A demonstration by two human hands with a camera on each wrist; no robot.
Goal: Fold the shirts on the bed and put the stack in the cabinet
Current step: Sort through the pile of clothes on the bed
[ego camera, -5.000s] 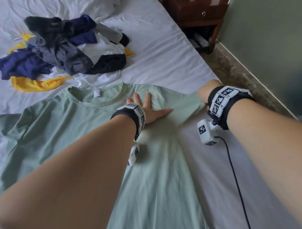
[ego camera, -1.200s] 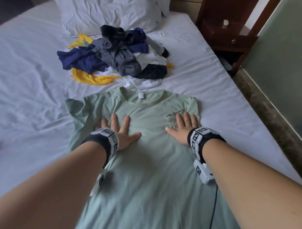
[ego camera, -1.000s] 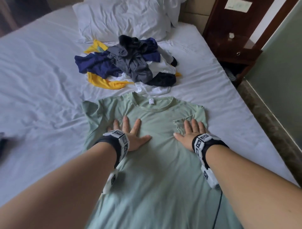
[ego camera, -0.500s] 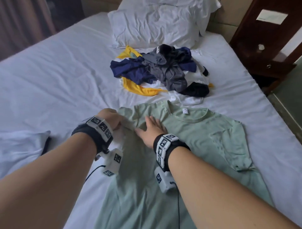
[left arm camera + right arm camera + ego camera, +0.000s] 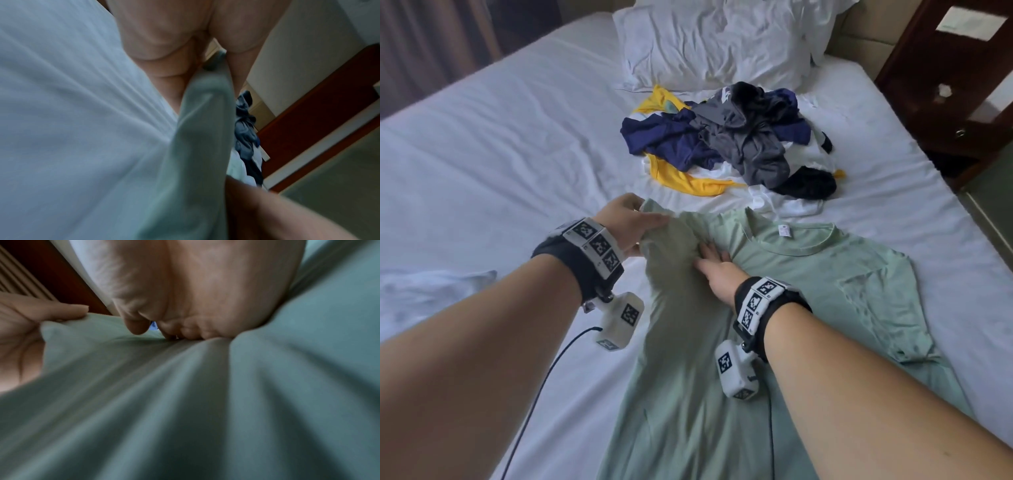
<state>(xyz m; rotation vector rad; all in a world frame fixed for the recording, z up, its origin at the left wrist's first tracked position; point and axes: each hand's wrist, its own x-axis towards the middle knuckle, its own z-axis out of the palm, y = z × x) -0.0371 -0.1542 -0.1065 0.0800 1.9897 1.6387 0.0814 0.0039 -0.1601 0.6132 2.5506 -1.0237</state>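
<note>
Left hand (image 5: 627,224) pinches the raised sleeve of the pale green cotton T-shirt (image 5: 808,284), which lies collar-up on the white-sheeted bed (image 5: 482,144), its long axis running from the collar toward the viewer. Right hand (image 5: 717,274) rests flat just beside, fingers relaxed on the shoulder — likely the fold line, so the sleeve should travel rightward over it. A small white neck label (image 5: 784,230) is unreadable; a heap of unfolded dark, white and yellow shirts (image 5: 736,150) waits beyond.

Left wrist view: thumb and fingers (image 5: 170,53) clamp green fabric.

Right wrist view: fingertips (image 5: 193,334) press into the cloth — blurred.
</note>
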